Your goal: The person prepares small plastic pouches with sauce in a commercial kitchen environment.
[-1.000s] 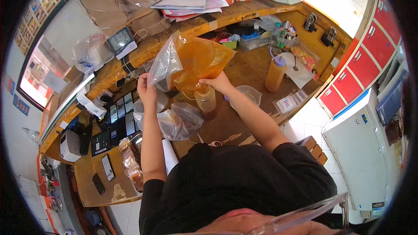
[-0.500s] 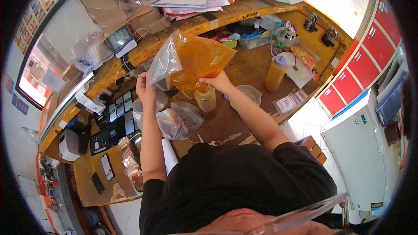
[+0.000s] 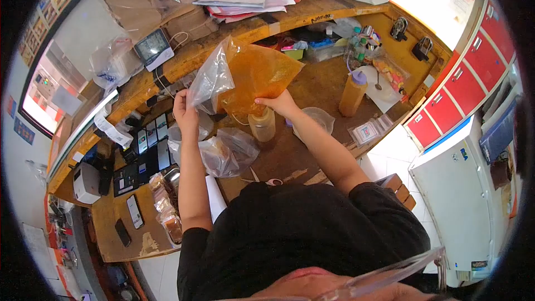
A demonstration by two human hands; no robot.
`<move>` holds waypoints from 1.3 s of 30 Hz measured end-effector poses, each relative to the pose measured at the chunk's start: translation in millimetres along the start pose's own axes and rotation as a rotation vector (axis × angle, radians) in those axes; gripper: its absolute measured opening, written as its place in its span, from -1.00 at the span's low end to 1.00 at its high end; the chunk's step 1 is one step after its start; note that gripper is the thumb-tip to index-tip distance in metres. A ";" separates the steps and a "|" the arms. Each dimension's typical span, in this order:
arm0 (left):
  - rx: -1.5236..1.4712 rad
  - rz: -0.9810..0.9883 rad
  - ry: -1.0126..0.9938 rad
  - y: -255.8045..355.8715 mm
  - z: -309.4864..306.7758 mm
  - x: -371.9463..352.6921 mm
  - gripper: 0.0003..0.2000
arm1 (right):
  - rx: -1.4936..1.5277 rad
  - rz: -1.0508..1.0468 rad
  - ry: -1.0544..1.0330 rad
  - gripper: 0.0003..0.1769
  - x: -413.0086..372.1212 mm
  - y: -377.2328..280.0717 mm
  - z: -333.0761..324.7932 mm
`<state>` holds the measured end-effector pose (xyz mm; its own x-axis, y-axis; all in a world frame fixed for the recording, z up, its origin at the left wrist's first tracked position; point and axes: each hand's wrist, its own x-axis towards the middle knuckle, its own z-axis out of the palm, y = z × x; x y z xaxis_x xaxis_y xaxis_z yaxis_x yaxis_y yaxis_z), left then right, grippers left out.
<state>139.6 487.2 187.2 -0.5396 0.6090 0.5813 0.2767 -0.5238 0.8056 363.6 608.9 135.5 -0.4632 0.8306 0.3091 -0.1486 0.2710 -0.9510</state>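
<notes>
A clear plastic bag of orange-brown sauce (image 3: 259,69) is held up over the wooden table. My left hand (image 3: 185,112) grips its empty clear end, fingers closed. Closed on the bag's lower right edge is my right hand (image 3: 278,105). Just below the bag stands an open-topped squeeze bottle (image 3: 262,127), whose mouth is partly hidden by the bag. A crumpled plastic bag (image 3: 228,153) lies left of the bottle. Behind my right forearm is a clear bowl (image 3: 316,122). A filled bottle with a purple cap (image 3: 353,95) stands further right.
Scissors (image 3: 267,180) lie near my body. Several phones and tablets lie at the left, beside a tray of small packets (image 3: 165,206). A wooden shelf (image 3: 223,42) with papers runs across the back. Red lockers (image 3: 462,83) and a white fridge (image 3: 460,195) stand at the right.
</notes>
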 end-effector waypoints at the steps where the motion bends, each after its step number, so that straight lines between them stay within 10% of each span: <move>1: 0.007 -0.007 0.010 -0.1 0.7 0.0 -0.94 | -0.003 -0.006 -0.002 -0.50 -0.1 -0.1 -0.3; 15: -0.072 -0.050 -0.031 19.9 18.4 -13.1 -0.78 | -0.116 0.031 -0.085 -0.52 -4.9 -3.0 -6.1; 17: 0.348 0.129 -0.381 2.6 15.3 -20.6 -0.62 | -0.316 -0.027 -0.116 -0.54 -5.4 0.3 -5.7; 21: 0.224 0.031 -0.604 -16.4 29.0 -48.5 -0.52 | -0.257 -0.206 0.008 -0.56 3.0 38.8 -0.3; 26: 0.290 0.028 -0.708 -44.2 52.3 -78.2 -0.52 | -0.252 0.110 -0.012 -0.23 -6.1 19.1 -3.3; 30: 0.152 -0.102 -0.733 -49.6 58.7 -78.3 -0.51 | -0.517 -0.214 0.272 -0.08 -5.4 12.6 -7.0; 32: 0.160 -0.106 -0.775 -53.6 56.8 -77.9 -0.49 | -0.574 -0.623 0.193 -0.04 -6.1 -15.5 -20.1; 35: 0.142 -0.143 -0.772 -50.8 53.4 -79.8 -0.49 | -1.211 -0.595 -0.175 -0.11 -6.1 -55.9 -33.2; 39: 0.168 -0.215 -0.770 -55.4 50.4 -83.0 -0.47 | -1.151 -0.387 -0.331 -0.34 5.6 -34.0 -40.8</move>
<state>209.2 495.7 100.0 0.0862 0.9565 0.2786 0.3783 -0.2901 0.8790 401.8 624.1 169.7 -0.7807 0.4856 0.3933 0.4459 0.8738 -0.1939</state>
